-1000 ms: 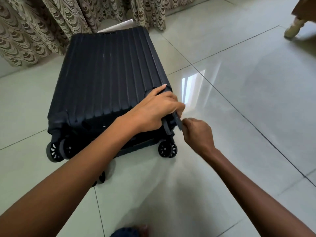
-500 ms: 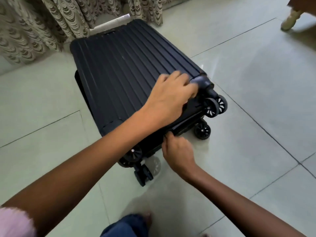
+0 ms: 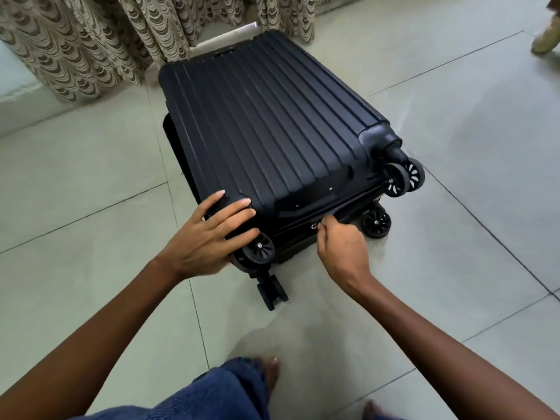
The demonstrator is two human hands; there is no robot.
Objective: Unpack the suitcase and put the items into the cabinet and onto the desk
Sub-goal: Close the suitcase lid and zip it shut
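Note:
A black ribbed hard-shell suitcase (image 3: 266,122) lies flat on the tiled floor, wheels toward me, its lid closed. My left hand (image 3: 209,237) rests spread over the near left corner, just above a wheel (image 3: 259,250). My right hand (image 3: 342,247) pinches the small metal zipper pull (image 3: 315,226) on the seam along the wheel-end side. The inside of the suitcase is hidden.
Patterned beige curtains (image 3: 91,40) hang behind the suitcase. Its pale pull handle (image 3: 230,36) pokes out at the far end. A furniture leg (image 3: 545,40) stands at the top right. My knee in blue jeans (image 3: 218,392) and bare toes are at the bottom.
The suitcase has turned further, so its wheel end faces me. My left hand shifted from the right corner to the near left corner. My right hand moved along the seam with the zipper pull.

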